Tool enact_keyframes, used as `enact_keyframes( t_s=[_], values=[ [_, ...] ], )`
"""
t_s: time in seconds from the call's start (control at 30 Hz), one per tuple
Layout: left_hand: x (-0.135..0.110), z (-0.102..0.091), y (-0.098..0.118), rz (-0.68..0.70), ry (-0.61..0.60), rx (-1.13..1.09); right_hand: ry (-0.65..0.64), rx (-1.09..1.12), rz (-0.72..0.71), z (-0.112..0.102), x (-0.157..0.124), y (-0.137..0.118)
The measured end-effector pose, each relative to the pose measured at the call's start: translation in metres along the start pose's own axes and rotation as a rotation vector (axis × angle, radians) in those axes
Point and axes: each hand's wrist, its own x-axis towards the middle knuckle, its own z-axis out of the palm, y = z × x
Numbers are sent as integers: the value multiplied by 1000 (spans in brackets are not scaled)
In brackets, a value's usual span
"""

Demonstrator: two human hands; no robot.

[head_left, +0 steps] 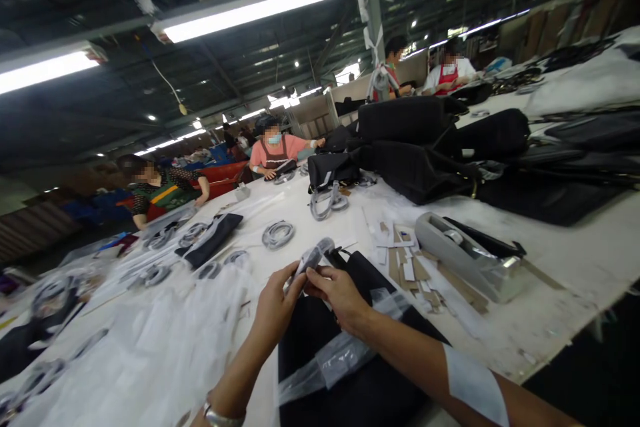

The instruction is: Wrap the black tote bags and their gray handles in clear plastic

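Note:
My left hand [277, 307] and my right hand [341, 293] meet over the white table [550, 267], both pinching a small grey strap piece in clear wrapping [314, 257]. Under them lies a black fabric bag [350, 360] with a clear plastic sleeve [335, 357] across it. My left wrist wears a metal bracelet [220, 415]. A white band [475, 387] wraps my right forearm.
A grey tape dispenser [465, 253] and cardboard scraps [415, 267] lie to the right. Coiled grey straps [278, 233] and plastic bags [165, 340] spread left. Black bags [425, 147] pile at the back right. Several people work across the table.

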Motion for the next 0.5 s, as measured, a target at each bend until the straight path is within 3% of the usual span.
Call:
enact_keyframes(
  t_s=[0.1,0.2,0.37,0.43,0.5],
  values=[
    [-9,5,-1,35,68,-11,-90,-208,21,-12,0,-7],
    [-17,7,-6,6,78,-77,-157,-504,55,-56,9,-24],
    [-21,10,-16,-114,81,-164,64,-1075,30,-167,42,-61],
    [-19,13,-19,-126,77,-193,118,-1263,71,-197,52,-66],
    [-17,16,-23,-138,79,-204,143,-1408,118,-212,56,-64]
  ],
)
